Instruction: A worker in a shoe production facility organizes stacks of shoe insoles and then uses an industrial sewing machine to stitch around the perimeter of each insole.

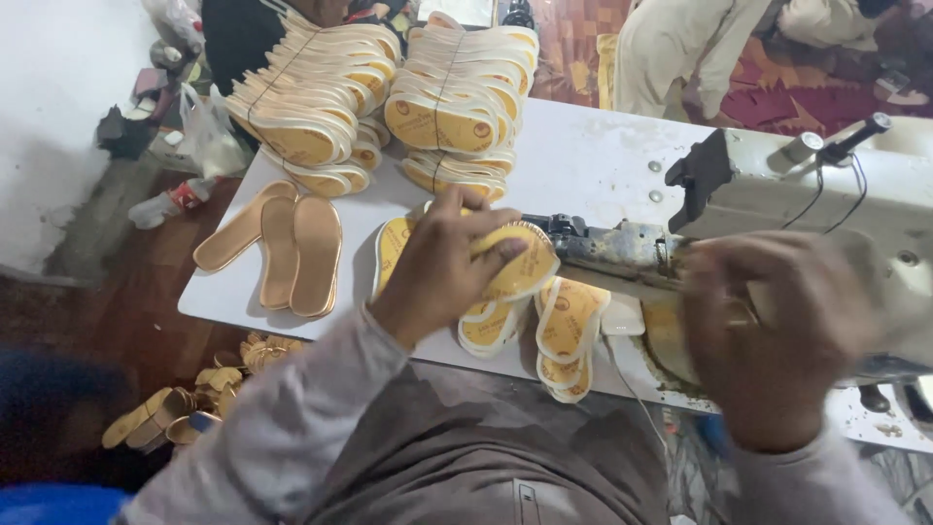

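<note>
A curved yellow insole with a pale stitched rim (515,264) is being gripped by the left hand (442,267), its long axis running rightward toward the cream-coloured sewing machine (807,194), where the blurred right hand (777,331), its grip unreadable, is being held.

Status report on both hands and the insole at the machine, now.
Left hand gripping yellow foam insole at grey sewing machine. Right hand blurred, grip unclear. Loose insoles beneath.
</note>
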